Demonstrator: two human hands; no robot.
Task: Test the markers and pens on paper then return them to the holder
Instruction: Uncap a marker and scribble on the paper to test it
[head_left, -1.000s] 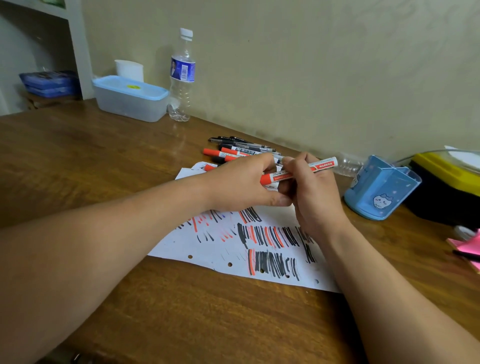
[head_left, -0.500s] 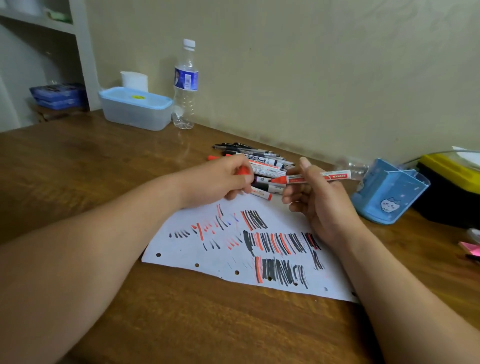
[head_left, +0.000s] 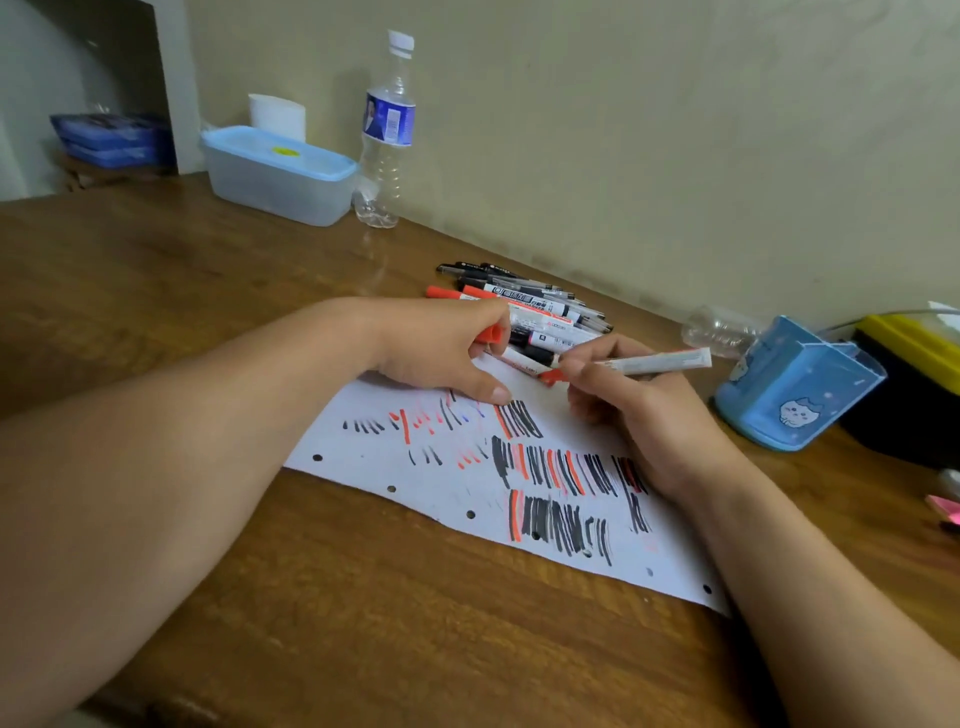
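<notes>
Spanning the view, a wooden table (head_left: 208, 312) meets a beige wall (head_left: 623, 130) along its far edge. Scribbled paper (head_left: 415, 483) lies mid-table. The right hand (head_left: 639, 410) pinches an uncapped marker (head_left: 654, 361), its tip by the paper's far edge. The left hand (head_left: 441, 348) grips an orange cap (head_left: 491, 334). Pens (head_left: 535, 306) pile at 12 o'clock, the holder (head_left: 795, 389) stands at 2 and a bottle (head_left: 387, 130) at 11. Wood shows broadly at 9 o'clock.

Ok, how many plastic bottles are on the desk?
2. An upright bottle stands beside the lidded container at the wall; a clear bottle lies on its side beside the blue holder. No others show.
</notes>
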